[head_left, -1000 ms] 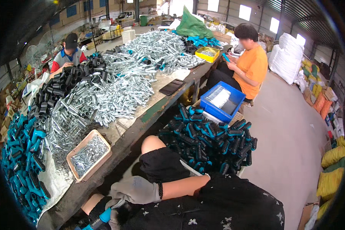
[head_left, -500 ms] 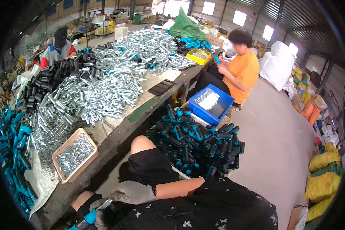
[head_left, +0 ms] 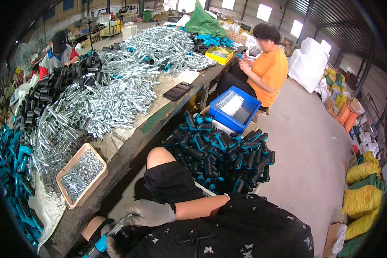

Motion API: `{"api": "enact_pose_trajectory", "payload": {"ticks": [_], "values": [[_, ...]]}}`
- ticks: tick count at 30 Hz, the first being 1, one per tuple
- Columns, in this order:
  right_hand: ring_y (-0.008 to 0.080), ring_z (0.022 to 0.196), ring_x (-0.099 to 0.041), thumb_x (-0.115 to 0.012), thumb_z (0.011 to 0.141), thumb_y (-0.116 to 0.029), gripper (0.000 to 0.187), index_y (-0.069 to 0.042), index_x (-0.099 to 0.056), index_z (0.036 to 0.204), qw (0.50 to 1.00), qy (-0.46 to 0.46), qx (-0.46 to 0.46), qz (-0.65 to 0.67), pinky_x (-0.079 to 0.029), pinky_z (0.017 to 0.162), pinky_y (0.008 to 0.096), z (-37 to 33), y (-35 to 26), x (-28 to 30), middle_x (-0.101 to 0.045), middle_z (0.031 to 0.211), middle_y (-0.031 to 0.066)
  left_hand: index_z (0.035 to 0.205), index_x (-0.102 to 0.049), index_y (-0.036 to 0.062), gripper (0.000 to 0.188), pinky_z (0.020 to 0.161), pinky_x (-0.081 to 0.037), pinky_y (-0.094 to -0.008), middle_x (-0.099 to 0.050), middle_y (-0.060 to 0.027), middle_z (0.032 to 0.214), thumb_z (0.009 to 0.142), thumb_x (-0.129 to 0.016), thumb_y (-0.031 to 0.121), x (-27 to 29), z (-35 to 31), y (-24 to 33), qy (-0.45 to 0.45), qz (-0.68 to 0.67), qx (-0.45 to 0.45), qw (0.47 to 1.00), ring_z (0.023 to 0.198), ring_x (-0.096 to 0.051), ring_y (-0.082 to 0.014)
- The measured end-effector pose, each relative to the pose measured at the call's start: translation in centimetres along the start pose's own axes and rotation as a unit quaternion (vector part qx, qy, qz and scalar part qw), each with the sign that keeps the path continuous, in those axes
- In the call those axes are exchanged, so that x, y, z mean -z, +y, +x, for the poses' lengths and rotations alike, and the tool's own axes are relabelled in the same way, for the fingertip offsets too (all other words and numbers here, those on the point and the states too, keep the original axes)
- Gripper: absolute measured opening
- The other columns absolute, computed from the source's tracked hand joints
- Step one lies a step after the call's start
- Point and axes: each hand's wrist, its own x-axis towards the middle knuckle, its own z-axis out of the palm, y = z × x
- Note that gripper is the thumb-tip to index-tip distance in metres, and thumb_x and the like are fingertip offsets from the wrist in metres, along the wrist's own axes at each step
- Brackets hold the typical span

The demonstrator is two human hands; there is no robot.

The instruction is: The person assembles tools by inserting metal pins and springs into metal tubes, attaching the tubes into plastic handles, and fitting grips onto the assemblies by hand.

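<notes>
In the head view, a worker's gloved right hand (head_left: 148, 213) lay across the lap, fingers curled around the metal end of a blue-and-black handle (head_left: 99, 244) at the lower left; the left hand (head_left: 112, 245), mostly hidden beneath it, gripped the same piece. Since half a second earlier the view had swung slightly, bringing the wooden tray of metal parts (head_left: 81, 173) and the workbench (head_left: 129, 146) nearer centre. The heap of finished handles (head_left: 219, 150) sat beside the knee.
</notes>
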Motion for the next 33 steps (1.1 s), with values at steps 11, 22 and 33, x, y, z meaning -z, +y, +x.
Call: {"api": "enact_pose_trajectory", "payload": {"ticks": [11,22,33], "values": [[0.0255,0.072,-0.068,-0.059,0.1,-0.027,0.027,-0.003,-0.064,0.111,0.999,0.035,0.025,-0.022,-0.051,0.068,0.0393,0.8,1.1,-1.4,-0.071,0.085,0.0119,0.135,-0.052,0.0118,0.057,0.099,-0.049,-0.0465,-0.062,-0.0102,0.123,0.092,-0.066,0.046,1.1,-1.0,1.1,0.019,-0.016,-0.017,1.0,0.113,-0.06,-0.0274],[0.0186,0.079,-0.066,-0.061,0.099,-0.024,0.03,-0.004,-0.055,0.122,0.997,-0.032,-0.02,0.062,-0.051,0.073,0.0352,1.9,3.0,-3.0,-0.069,0.088,0.0076,0.136,-0.05,0.012,0.057,0.102,-0.048,-0.0479,-0.061,-0.0113,0.126,0.092,-0.067,0.044,0.9,-2.7,2.1,0.046,0.038,-0.063,0.996,0.115,-0.06,-0.0281],[0.0269,0.084,-0.063,-0.062,0.098,-0.039,0.037,-0.004,-0.062,0.109,0.998,-0.043,-0.002,0.041,-0.049,0.077,0.0372,2.9,2.6,-3.9,-0.065,0.09,0.0136,0.129,-0.049,0.0107,0.053,0.1,-0.05,-0.0435,-0.06,-0.011,0.123,0.091,-0.07,0.041,3.8,-3.0,2.7,0.036,0.154,-0.129,0.979,0.111,-0.061,-0.0258]]}}
